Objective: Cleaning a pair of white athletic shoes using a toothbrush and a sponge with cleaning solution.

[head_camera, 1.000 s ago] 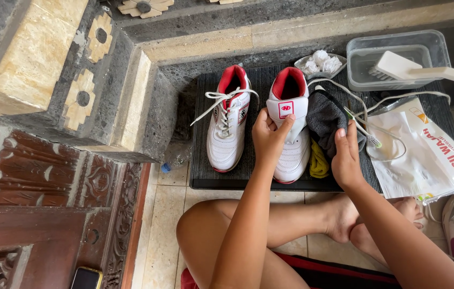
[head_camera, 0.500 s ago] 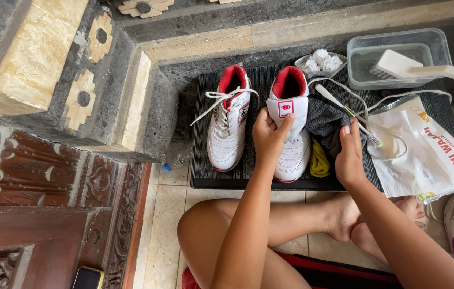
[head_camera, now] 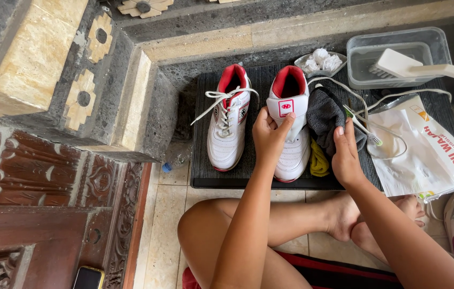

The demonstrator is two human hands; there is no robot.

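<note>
- The left hand [head_camera: 269,134] lies on the unlaced white sneaker [head_camera: 291,128], fingers curled over its tongue and thumb at the red-lined collar — a closed grip holding the tongue.
- That sneaker stands toe toward the person on the black ribbed mat [head_camera: 205,160], just right of its twin.
- The twin, a laced white sneaker [head_camera: 228,128], stands upright on the mat just left of the unlaced one, its loose white lace trailing off to the left.
- The right hand [head_camera: 347,158] rests just right of the unlaced sneaker, fingertips on a dark grey cloth [head_camera: 323,115]; the fingers lie nearly straight, a loose, open grip that clasps nothing.
- A toothbrush [head_camera: 363,126] lies slantwise beside the right hand's fingertips; whether it touches them I cannot tell.
- A yellow cloth [head_camera: 319,160] lies between the unlaced sneaker and the right hand, partly under the grey one.
- Farther right of the unlaced sneaker lies a white plastic pouch [head_camera: 430,155], with a loose white lace [head_camera: 398,96] looping over it.
- Beyond the sneaker's heel, to the right, stand a small dish of white wads [head_camera: 320,60] and a clear plastic tub [head_camera: 398,40] — a white scrub brush [head_camera: 425,67] rests across the tub.
</note>
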